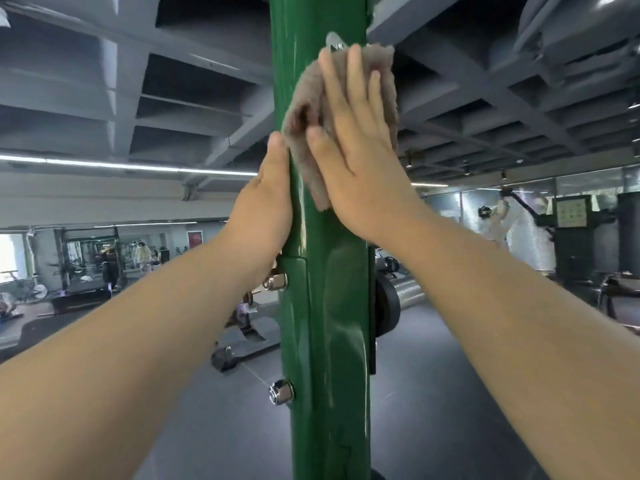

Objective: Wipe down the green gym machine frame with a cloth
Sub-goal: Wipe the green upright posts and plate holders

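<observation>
A dark gym floor (433,393) carries the green upright frame (322,306).

Your two hands, left hand (266,206) and right hand (360,157), one cloth (308,133), one green post (322,306), two bolts (281,392)

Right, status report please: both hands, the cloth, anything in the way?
Right hand flat, pressing cloth to green frame. Left hand flat against frame's left side. Chrome bolts lower down.
</observation>
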Available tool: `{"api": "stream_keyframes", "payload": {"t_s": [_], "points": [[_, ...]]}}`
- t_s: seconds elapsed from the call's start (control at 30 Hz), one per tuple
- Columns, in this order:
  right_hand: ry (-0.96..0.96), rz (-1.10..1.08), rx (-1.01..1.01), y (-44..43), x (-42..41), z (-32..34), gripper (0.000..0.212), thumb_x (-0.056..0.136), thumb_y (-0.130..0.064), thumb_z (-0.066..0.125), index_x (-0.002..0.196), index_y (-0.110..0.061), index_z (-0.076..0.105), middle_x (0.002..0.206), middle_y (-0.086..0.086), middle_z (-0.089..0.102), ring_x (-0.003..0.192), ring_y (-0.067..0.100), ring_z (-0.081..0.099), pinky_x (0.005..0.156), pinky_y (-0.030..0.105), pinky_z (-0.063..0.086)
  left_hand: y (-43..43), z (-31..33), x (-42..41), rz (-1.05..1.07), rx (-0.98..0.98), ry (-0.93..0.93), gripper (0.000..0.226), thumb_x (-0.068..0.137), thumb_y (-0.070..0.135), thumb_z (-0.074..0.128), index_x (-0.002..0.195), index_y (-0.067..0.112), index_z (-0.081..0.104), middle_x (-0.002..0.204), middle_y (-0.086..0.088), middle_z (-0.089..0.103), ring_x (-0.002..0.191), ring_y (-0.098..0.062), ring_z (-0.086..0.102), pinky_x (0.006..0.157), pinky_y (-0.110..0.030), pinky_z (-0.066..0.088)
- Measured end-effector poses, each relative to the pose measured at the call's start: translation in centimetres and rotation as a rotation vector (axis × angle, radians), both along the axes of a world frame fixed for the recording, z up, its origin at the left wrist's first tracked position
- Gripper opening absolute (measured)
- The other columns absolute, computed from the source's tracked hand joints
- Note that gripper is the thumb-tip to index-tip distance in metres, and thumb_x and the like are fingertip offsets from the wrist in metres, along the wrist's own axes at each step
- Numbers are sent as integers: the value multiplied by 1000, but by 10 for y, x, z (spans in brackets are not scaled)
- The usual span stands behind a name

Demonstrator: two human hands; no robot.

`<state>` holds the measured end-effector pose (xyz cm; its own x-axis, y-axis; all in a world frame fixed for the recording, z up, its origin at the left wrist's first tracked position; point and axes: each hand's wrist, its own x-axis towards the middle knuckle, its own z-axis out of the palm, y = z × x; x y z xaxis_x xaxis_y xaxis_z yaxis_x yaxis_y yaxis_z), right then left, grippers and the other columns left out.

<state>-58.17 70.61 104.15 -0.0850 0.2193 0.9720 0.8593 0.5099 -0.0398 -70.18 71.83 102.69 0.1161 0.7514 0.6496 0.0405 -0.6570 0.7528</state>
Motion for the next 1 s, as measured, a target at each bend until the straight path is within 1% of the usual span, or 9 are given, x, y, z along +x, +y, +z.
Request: {"api": "stream_keyframes", "payload": {"t_s": [0.07,0.13,0.27,0.37,0.43,0.53,0.67,0.87,1.0], "points": [[-21,-15,-73,-5,-3,-46,63,107,-32,32,153,-34,-11,162,-5,-25,148,18,-26,117,31,-17,-2,-4,-4,7,-7,55,69,98,66,21,142,22,50,126,9,57,115,-11,53,101,-29,40],[-43,-23,-145,-9,-2,-67,62,107,-32,33,147,-40,-13,158,-12,-28,148,16,-27,116,30,-17,-3,-6,-6,-2,-20,72,68,99,66,20,137,20,54,117,5,63,107,-11,57,89,-26,43],[58,6,-222,-19,4,-6,62,107,-33,33,156,-34,-5,162,-3,-27,150,19,-20,123,41,-6,-3,-14,-7,-47,-52,95,64,99,66,19,136,26,53,101,12,63,93,-5,60,71,-19,49],[160,62,-201,-15,-3,16,64,107,-33,31,157,-28,-9,162,3,-27,151,21,-16,124,49,1,3,-26,-12,-82,-73,162,74,95,71,17,143,25,50,132,2,60,116,-17,58,103,-33,46],[181,40,-195,-10,-8,-11,64,108,-33,30,157,-26,-11,162,1,-27,150,19,-19,124,48,-4,5,-33,-14,-88,-72,172,76,95,72,18,145,23,48,140,-4,56,129,-26,52,111,-45,40],[185,-15,-211,-11,-20,-94,64,107,-34,28,155,-26,-14,162,-3,-26,150,13,-22,124,46,-3,3,-36,-17,-80,-23,184,71,98,65,17,144,20,47,135,-7,56,132,-28,49,113,-49,37],[162,-42,-305,-16,-30,-175,60,103,-36,27,147,-37,-14,160,-15,-23,146,-2,-22,125,39,-3,4,-38,-18,-123,-42,195,69,99,65,18,154,25,31,155,-4,40,143,-27,35,120,-46,24],[461,8,-193,-6,-26,-59,61,105,-39,28,157,-32,-2,167,-5,0,150,5,4,125,44,8,16,-41,-20,-234,55,173,58,102,58,20,142,25,46,124,0,57,127,-22,50,111,-38,36],[507,12,-83,6,-40,-87,70,96,-48,27,159,-24,8,165,-3,14,150,9,19,123,36,18,20,-42,-20,-280,93,178,56,102,57,19,140,27,47,120,4,57,122,-20,52,104,-32,38]]}}
